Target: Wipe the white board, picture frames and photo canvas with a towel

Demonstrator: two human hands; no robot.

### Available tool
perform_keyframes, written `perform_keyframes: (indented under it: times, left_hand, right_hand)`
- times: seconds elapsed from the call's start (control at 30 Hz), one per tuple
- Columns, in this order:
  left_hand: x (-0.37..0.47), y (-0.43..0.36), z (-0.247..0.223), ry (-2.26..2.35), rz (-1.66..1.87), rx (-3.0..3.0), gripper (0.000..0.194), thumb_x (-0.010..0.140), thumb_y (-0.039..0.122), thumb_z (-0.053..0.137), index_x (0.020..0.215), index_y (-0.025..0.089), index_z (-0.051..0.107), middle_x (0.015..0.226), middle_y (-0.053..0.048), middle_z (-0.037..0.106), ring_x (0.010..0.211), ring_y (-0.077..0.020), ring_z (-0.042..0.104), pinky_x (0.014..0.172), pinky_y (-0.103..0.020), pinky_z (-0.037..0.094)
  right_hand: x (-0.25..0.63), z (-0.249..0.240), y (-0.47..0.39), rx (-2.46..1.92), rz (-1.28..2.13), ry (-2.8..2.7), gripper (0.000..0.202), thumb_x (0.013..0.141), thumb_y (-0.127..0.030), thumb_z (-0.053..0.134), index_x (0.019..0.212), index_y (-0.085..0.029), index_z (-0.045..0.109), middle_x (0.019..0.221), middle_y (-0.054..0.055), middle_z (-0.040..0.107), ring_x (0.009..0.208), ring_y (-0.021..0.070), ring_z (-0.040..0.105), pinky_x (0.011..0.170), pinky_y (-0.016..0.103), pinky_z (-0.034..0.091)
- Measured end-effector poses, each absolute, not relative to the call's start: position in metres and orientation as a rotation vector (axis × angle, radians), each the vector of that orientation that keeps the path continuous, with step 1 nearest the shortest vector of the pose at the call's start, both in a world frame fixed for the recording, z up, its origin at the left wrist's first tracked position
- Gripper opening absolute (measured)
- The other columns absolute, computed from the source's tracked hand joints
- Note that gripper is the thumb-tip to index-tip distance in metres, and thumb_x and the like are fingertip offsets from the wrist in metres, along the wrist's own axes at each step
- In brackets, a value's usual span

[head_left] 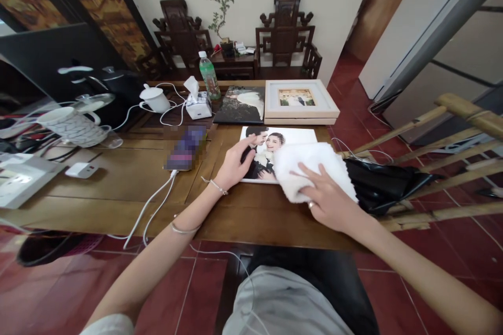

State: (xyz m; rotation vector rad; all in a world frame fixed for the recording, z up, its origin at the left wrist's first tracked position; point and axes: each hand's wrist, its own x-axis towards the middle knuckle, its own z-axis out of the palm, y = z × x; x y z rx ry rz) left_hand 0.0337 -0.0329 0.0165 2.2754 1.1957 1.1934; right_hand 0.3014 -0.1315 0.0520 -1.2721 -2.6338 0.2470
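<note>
A wedding photo panel (285,138) lies flat on the wooden table, showing a couple against white. My left hand (238,159) rests on its left edge, fingers stretched out and holding nothing. On the panel's right side my right hand (324,193) presses a fluffy white cloth (306,159), some fingers spread over it and others curled into it. The cloth hides the panel's lower right part. Behind the panel are a dark photo panel (233,107) and a pale framed photo (326,97) on top of another frame.
Left of my left hand lies a phone (184,149) with white cables. A tissue box (198,106), a green-labelled bottle (209,76), a lidded cup (154,98) and a patterned mug (73,125) stand farther back. A black bag (377,180) and bamboo chair (444,152) border the right side.
</note>
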Motion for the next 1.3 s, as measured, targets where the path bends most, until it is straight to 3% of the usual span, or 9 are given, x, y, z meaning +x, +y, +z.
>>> perform_keyframes:
  times: [0.23, 0.4, 0.5, 0.63, 0.73, 0.9, 1.03, 1.17, 1.3]
  left_hand:
    - [0.031, -0.034, 0.019, 1.231, 1.570, 1.866, 0.048, 0.103, 0.050, 0.032, 0.137, 0.020, 0.047, 0.144, -0.015, 0.051, 0.121, -0.0279, 0.062, 0.090, -0.040, 0.058]
    - [0.029, -0.033, 0.020, 1.107, 1.854, 1.628, 0.045, 0.100, 0.057, 0.037, 0.130, 0.025, 0.050, 0.146, -0.013, 0.048, 0.117, -0.0273, 0.063, 0.062, -0.027, 0.062]
    - [0.025, -0.030, 0.021, 1.024, 1.997, 1.524, 0.041, 0.100, 0.056, 0.039, 0.127, 0.027, 0.047, 0.145, -0.011, 0.047, 0.115, -0.0262, 0.064, 0.062, -0.028, 0.061]
    - [0.023, -0.025, 0.022, 0.931, 2.148, 1.449, 0.040, 0.101, 0.057, 0.034, 0.121, 0.025, 0.047, 0.135, -0.010, 0.053, 0.105, -0.0239, 0.067, 0.080, -0.039, 0.059]
    - [0.025, -0.026, 0.026, 0.776, 2.240, 1.432, 0.035, 0.100, 0.055, 0.038, 0.117, 0.027, 0.050, 0.128, -0.007, 0.057, 0.103, -0.0229, 0.066, 0.097, -0.046, 0.052]
    - [0.032, -0.034, 0.030, 0.756, 2.225, 1.501, 0.039, 0.096, 0.060, 0.039, 0.121, 0.031, 0.049, 0.137, -0.006, 0.051, 0.103, -0.0248, 0.066, 0.099, -0.048, 0.050]
    - [0.035, -0.036, 0.029, 0.818, 2.208, 1.516, 0.046, 0.095, 0.066, 0.036, 0.122, 0.031, 0.047, 0.141, -0.008, 0.048, 0.111, -0.0270, 0.062, 0.100, -0.050, 0.049]
    - [0.036, -0.035, 0.026, 0.922, 2.093, 1.401, 0.048, 0.095, 0.066, 0.035, 0.123, 0.028, 0.046, 0.147, -0.010, 0.042, 0.122, -0.0290, 0.055, 0.084, -0.044, 0.060]
    - [0.037, -0.033, 0.022, 0.941, 1.618, 1.270, 0.036, 0.090, 0.053, 0.057, 0.115, 0.027, 0.051, 0.139, -0.009, 0.049, 0.120, -0.0294, 0.058, 0.068, -0.036, 0.063]
  right_hand:
    - [0.262, 0.062, -0.089, -1.410, 0.318, -2.539, 0.050, 0.080, -0.009, 0.041, 0.125, -0.016, 0.063, 0.137, 0.021, 0.058, 0.144, 0.0344, 0.033, 0.110, 0.069, 0.024]
    - [0.207, 0.077, -0.028, -1.360, 0.293, -2.509, 0.049, 0.089, -0.014, 0.038, 0.135, -0.019, 0.055, 0.136, 0.020, 0.058, 0.140, 0.0363, 0.037, 0.104, 0.072, 0.029]
    - [0.183, 0.088, -0.023, -1.276, 0.311, -2.582, 0.047, 0.096, -0.039, 0.043, 0.137, -0.018, 0.054, 0.146, 0.019, 0.050, 0.144, 0.0415, 0.027, 0.104, 0.076, 0.024]
    - [0.175, 0.096, -0.049, -1.127, 0.265, -2.802, 0.088, 0.075, -0.072, 0.063, 0.142, -0.016, 0.050, 0.164, 0.016, 0.018, 0.148, 0.0479, 0.004, 0.107, 0.080, 0.013]
    - [0.177, 0.091, -0.073, -1.118, 0.053, -2.866, 0.091, 0.069, -0.061, 0.076, 0.144, -0.016, 0.048, 0.165, 0.018, 0.008, 0.147, 0.0502, -0.001, 0.105, 0.082, 0.013]
    - [0.179, 0.070, -0.093, -1.081, -0.399, -2.670, 0.048, 0.081, -0.015, 0.063, 0.129, -0.017, 0.059, 0.161, 0.019, 0.026, 0.143, 0.0496, 0.024, 0.103, 0.075, 0.031]
    - [0.189, 0.068, -0.096, -0.950, -0.552, -2.584, 0.033, 0.090, -0.013, 0.048, 0.121, -0.014, 0.061, 0.152, 0.021, 0.042, 0.136, 0.0456, 0.040, 0.098, 0.065, 0.042]
    - [0.213, 0.090, -0.093, -0.936, -0.533, -2.362, 0.033, 0.091, -0.009, 0.043, 0.118, -0.016, 0.061, 0.149, 0.018, 0.048, 0.136, 0.0379, 0.043, 0.100, 0.058, 0.045]
    - [0.243, 0.129, -0.095, -0.843, -0.480, -1.934, 0.030, 0.086, -0.011, 0.048, 0.113, -0.014, 0.062, 0.113, 0.015, 0.068, 0.103, 0.0272, 0.065, 0.082, 0.042, 0.056]
